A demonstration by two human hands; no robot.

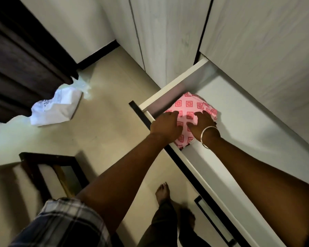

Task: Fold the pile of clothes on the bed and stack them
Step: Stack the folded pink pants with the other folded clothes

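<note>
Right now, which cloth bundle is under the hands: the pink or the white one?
The pink bundle, in the open drawer; the white one lies on the floor.

Folded cloth [189, 111] lies in the open drawer [248, 111], both hands on top of it.

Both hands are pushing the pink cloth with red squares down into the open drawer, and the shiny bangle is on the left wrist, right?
Not quite: the head view shows the bangle on the right wrist. The rest holds; both hands press the pink cloth into the open drawer.
</note>
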